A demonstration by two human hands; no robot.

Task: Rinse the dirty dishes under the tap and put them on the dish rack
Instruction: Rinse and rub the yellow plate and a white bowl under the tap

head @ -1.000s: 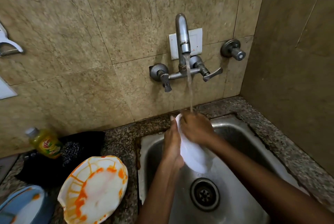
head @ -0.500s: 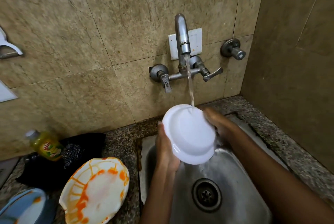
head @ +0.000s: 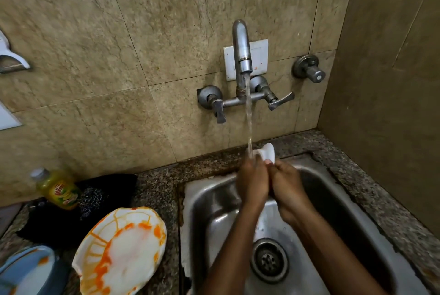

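Observation:
Water runs from the wall tap (head: pixel 242 56) onto a small white bowl (head: pixel 267 151) held edge-on over the steel sink (head: pixel 214 211). My left hand (head: pixel 253 182) and my right hand (head: pixel 287 186) grip the bowl from either side, hiding all but its upper rim. On the counter to the left lies a white plate (head: pixel 121 251) smeared with orange sauce, and a blue plate (head: pixel 26 271) with orange stains sits at the bottom left corner.
A yellow dish-soap bottle (head: pixel 58 189) lies on a black cloth (head: pixel 104 197) behind the plates. The sink drain (head: pixel 269 260) is uncovered. A second valve (head: pixel 309 69) sticks out of the wall right of the tap. A side wall closes off the right.
The bowl, which faced me with its underside half a second ago, has been turned edge-on. Both hands have closed in around it under the stream.

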